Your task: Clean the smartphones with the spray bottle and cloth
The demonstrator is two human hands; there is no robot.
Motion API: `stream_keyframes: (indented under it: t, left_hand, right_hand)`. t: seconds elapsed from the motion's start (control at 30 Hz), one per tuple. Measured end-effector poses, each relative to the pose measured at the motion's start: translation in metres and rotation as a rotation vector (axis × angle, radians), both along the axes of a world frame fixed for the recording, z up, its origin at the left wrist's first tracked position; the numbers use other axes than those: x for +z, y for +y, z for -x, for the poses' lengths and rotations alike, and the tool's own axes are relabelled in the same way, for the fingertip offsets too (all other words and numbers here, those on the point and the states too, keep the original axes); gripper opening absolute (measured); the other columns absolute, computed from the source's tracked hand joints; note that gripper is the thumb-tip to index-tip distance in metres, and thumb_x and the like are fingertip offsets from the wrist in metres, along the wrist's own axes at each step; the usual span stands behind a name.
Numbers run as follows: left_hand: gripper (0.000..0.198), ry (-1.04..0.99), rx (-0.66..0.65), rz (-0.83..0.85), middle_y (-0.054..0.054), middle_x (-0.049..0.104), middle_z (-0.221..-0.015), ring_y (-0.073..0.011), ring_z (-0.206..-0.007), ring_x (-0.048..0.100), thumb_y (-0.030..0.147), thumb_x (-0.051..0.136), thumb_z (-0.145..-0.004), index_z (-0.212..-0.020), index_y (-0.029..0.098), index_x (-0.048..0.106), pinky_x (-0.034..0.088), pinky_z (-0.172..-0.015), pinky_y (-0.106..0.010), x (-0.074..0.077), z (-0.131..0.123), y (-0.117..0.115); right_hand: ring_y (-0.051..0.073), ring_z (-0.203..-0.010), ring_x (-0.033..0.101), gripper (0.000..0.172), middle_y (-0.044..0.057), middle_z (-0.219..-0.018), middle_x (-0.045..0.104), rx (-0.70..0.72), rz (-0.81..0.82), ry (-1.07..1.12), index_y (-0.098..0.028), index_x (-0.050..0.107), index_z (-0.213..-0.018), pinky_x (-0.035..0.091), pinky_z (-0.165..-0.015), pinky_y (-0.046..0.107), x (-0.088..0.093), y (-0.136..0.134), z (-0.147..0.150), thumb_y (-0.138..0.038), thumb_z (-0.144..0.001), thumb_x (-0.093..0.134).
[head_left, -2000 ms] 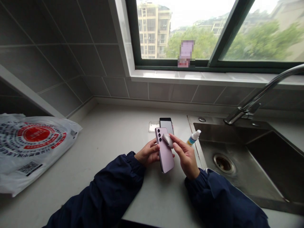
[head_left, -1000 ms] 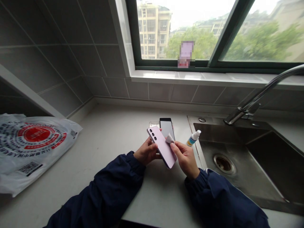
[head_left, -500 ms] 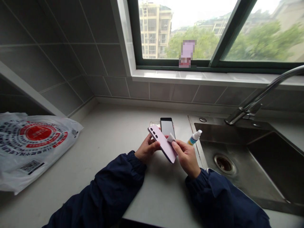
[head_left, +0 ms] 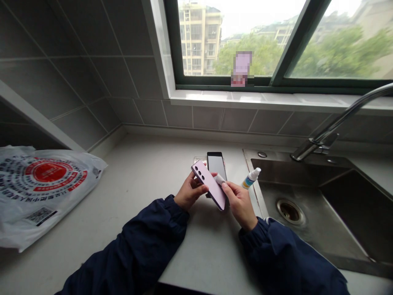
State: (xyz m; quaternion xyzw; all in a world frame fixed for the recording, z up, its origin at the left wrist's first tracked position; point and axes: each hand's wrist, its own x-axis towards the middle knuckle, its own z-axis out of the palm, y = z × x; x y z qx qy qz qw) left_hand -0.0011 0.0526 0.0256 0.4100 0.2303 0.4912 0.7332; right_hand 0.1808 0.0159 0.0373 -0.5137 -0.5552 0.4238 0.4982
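My left hand (head_left: 190, 193) grips a lilac phone (head_left: 209, 184) by its left edge, back side up with three camera lenses showing, tilted above the counter. My right hand (head_left: 238, 201) is closed on a small white wipe (head_left: 219, 179) and presses it against the phone's right edge. Just behind them a second phone (head_left: 215, 163) with a dark screen lies flat on the counter. A small spray bottle (head_left: 250, 178) with a white cap lies at the sink's left rim, right of my right hand.
A white plastic bag (head_left: 43, 184) with red print sits at the counter's left. The steel sink (head_left: 310, 205) and its tap (head_left: 334, 125) fill the right side. A tiled wall and window sill (head_left: 270, 100) run behind. A clear small item (head_left: 198, 159) lies by the dark phone.
The lilac phone has turned from nearly upright to slanted with its top to the left. My right hand with the wipe slid from the camera area to the phone's right edge.
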Motion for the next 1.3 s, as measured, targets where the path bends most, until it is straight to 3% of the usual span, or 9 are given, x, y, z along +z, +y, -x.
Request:
stream_keyframes:
  t: [0.13, 0.23, 0.43, 0.63, 0.87, 0.97, 1.1, 1.2, 1.3]
  left_hand:
    - [0.091, 0.060, -0.031, -0.041, -0.013, 0.066, -0.128, -0.0281, -0.116, 0.062, 0.024, 0.089, -0.063, -0.143, 0.026, 0.046, 0.045, -0.100, -0.040, -0.008, -0.001, 0.000]
    - [0.094, 0.068, -0.021, -0.053, -0.012, 0.067, -0.125, -0.0279, -0.115, 0.062, 0.023, 0.091, -0.061, -0.143, 0.026, 0.046, 0.047, -0.098, -0.039, -0.010, 0.000, 0.000]
    - [0.084, -0.052, 0.053, -0.009, -0.016, 0.064, -0.130, -0.0294, -0.110, 0.065, 0.036, 0.086, -0.068, -0.141, 0.024, 0.044, 0.049, -0.095, -0.043, 0.004, 0.001, 0.001]
    - [0.062, -0.106, 0.178, 0.126, -0.008, 0.063, -0.132, -0.0280, -0.106, 0.068, 0.042, 0.072, -0.084, -0.139, 0.034, 0.045, 0.054, -0.089, -0.045, 0.014, 0.011, 0.007]
    - [0.061, -0.155, 0.229, 0.278, -0.006, 0.065, -0.107, -0.0216, -0.083, 0.069, 0.055, 0.073, -0.079, -0.126, 0.022, 0.055, 0.060, -0.078, -0.044, 0.013, 0.014, 0.014]
    - [0.058, -0.197, 0.207, 0.317, -0.001, 0.060, -0.090, -0.0132, -0.066, 0.062, 0.058, 0.071, -0.079, -0.120, 0.020, 0.056, 0.060, -0.064, -0.033, 0.015, 0.014, 0.014]
    - [0.052, -0.146, 0.271, 0.453, 0.002, 0.058, -0.085, -0.0053, -0.049, 0.052, 0.056, 0.074, -0.077, -0.110, 0.021, 0.055, 0.047, -0.042, -0.019, 0.017, 0.015, 0.017]
    - [0.050, -0.082, 0.332, 0.464, -0.002, 0.064, -0.089, -0.0083, -0.054, 0.059, 0.051, 0.076, -0.077, -0.109, 0.018, 0.057, 0.053, -0.048, -0.021, 0.018, 0.015, 0.020]
    - [0.060, -0.057, 0.283, 0.374, -0.009, 0.070, -0.097, -0.0185, -0.071, 0.070, 0.054, 0.072, -0.081, -0.125, 0.015, 0.056, 0.060, -0.064, -0.030, 0.018, 0.015, 0.021]
  right_hand:
    - [0.026, -0.101, 0.068, 0.041, 0.007, -0.115, 0.074, 0.035, -0.014, 0.059, -0.019, 0.073, -0.118, 0.054, -0.086, 0.035, 0.000, 0.001, 0.001, -0.048, -0.095, 0.056]
    - [0.026, -0.105, 0.068, 0.042, 0.007, -0.116, 0.074, 0.054, -0.012, 0.070, -0.019, 0.072, -0.120, 0.053, -0.091, 0.037, -0.001, 0.001, 0.000, -0.049, -0.096, 0.056]
    - [0.024, -0.082, 0.070, 0.045, 0.008, -0.095, 0.076, 0.035, 0.025, 0.061, -0.015, 0.074, -0.113, 0.056, -0.070, 0.034, -0.004, 0.000, 0.000, -0.052, -0.094, 0.056]
    - [0.023, -0.088, 0.069, 0.041, 0.006, -0.099, 0.076, 0.029, -0.030, -0.015, -0.017, 0.075, -0.110, 0.055, -0.077, 0.031, -0.006, -0.001, 0.003, -0.051, -0.095, 0.056]
    - [0.020, -0.077, 0.066, 0.038, 0.005, -0.088, 0.073, 0.092, -0.070, -0.134, -0.018, 0.073, -0.112, 0.051, -0.067, 0.028, -0.006, -0.007, 0.005, -0.047, -0.096, 0.054]
    - [0.018, -0.072, 0.064, 0.035, 0.003, -0.084, 0.072, 0.131, -0.104, -0.185, -0.019, 0.073, -0.113, 0.049, -0.064, 0.026, -0.006, -0.009, 0.006, -0.043, -0.097, 0.054]
    - [0.017, -0.071, 0.064, 0.034, 0.004, -0.084, 0.071, 0.172, -0.135, -0.215, -0.018, 0.073, -0.113, 0.049, -0.064, 0.026, -0.005, -0.011, 0.008, -0.041, -0.097, 0.054]
    - [0.018, -0.074, 0.065, 0.032, 0.004, -0.087, 0.072, 0.190, -0.145, -0.220, -0.018, 0.073, -0.112, 0.050, -0.067, 0.027, -0.005, -0.011, 0.008, -0.039, -0.097, 0.054]
    - [0.019, -0.077, 0.066, 0.030, 0.004, -0.088, 0.073, 0.202, -0.149, -0.222, -0.019, 0.072, -0.110, 0.051, -0.069, 0.028, -0.004, -0.011, 0.008, -0.039, -0.097, 0.054]
